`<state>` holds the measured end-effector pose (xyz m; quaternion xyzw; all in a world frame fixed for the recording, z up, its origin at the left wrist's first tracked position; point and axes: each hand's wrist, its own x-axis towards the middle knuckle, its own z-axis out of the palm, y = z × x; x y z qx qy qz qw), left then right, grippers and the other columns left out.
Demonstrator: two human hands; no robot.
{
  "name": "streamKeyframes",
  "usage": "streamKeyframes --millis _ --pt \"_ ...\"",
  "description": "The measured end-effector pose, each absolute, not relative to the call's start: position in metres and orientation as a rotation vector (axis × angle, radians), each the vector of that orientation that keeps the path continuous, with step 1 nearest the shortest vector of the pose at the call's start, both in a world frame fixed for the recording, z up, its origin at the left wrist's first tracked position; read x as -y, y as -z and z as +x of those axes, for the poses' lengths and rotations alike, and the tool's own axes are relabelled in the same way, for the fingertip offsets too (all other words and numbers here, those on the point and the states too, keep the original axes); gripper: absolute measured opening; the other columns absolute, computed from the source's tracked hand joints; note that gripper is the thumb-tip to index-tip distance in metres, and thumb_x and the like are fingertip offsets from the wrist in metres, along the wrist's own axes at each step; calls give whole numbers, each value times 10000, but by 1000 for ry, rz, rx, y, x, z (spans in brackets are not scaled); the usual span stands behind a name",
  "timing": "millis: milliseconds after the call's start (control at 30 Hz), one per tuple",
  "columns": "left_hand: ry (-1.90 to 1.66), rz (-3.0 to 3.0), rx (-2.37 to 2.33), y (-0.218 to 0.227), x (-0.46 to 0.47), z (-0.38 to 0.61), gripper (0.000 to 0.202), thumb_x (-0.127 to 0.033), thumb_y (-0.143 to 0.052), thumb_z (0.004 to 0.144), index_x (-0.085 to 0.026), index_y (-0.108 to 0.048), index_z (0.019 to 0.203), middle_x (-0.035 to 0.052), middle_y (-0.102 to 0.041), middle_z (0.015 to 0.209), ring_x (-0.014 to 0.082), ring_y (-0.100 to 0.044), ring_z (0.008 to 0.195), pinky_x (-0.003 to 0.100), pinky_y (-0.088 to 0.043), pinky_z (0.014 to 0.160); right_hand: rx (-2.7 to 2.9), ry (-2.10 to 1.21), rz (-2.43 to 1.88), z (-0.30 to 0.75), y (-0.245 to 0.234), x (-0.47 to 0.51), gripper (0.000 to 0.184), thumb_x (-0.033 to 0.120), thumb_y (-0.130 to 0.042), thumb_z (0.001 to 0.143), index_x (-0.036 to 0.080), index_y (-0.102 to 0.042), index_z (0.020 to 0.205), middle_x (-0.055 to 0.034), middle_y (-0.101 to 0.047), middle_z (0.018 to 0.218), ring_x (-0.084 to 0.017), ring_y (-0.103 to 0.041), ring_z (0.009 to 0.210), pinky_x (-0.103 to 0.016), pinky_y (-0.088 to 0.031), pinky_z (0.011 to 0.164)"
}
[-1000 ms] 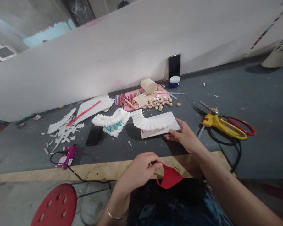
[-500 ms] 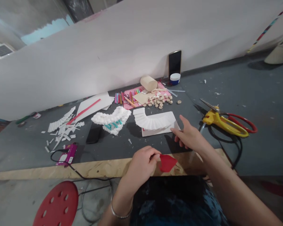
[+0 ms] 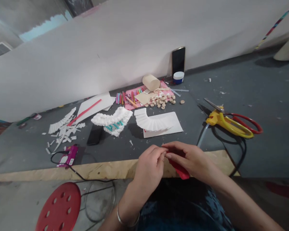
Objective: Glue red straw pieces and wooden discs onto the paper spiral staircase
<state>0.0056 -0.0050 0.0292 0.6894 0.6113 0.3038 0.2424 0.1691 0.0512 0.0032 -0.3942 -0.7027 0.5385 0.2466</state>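
Over the wooden front edge of the bench, my left hand (image 3: 152,163) pinches a small red piece of paper or cloth (image 3: 179,167) at its upper end. Fingertips of my right hand (image 3: 191,157) meet the left ones and close on the same end, while the rest of the red piece hangs below them, partly covered. Just beyond my hands lies a white sheet (image 3: 163,132) with a curved, pleated white strip (image 3: 150,122) on it. Left of that is a fluffy white piece (image 3: 112,120) with teal bars.
To the right lie yellow-handled scissors (image 3: 233,125), a yellow glue gun (image 3: 214,117) and a black cable. White scraps (image 3: 65,133), a dark phone (image 3: 94,134) and a purple packet (image 3: 68,156) are on the left. Wooden beads (image 3: 160,101) and crayons (image 3: 122,98) sit behind, near a propped phone (image 3: 178,61).
My right hand has come back from the white sheet to the left hand and now grips the red piece too. The red piece has turned and is more covered.
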Motion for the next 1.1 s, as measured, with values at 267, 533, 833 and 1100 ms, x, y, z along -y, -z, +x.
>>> streamKeyframes --millis 267,533,833,1100 --pt "-856 1760 -1689 -20 10 7 162 -254 -530 940 -195 -679 921 45 -680 892 169 -633 843 273 -491 725 2026 -1330 -1294 175 -6 -44 226 319 -495 909 231 -703 922 -19 -755 837 -182 -690 764 -260 -465 646" --pt "-844 1626 -1676 -25 11 4 147 -300 -594 905 -197 -678 843 20 -673 825 155 -621 780 248 -462 665 2117 -1254 -1281 175 -10 -36 197 281 -454 917 217 -633 863 -4 -705 759 -155 -625 681 -251 -403 615" --pt "-851 1817 -1673 -18 16 2 233 -256 -455 979 -196 -676 934 39 -674 880 160 -620 837 261 -469 744 2073 -1263 -1275 174 -13 -32 175 275 -475 911 224 -622 830 5 -693 704 -148 -610 631 -245 -400 587" --pt "-909 1861 -1652 -16 16 0 237 -260 -452 986 -192 -678 962 40 -678 868 155 -627 825 264 -485 748 2058 -1287 -1293 172 -14 -31 195 281 -479 921 224 -661 882 3 -718 766 -155 -636 690 -258 -412 629"
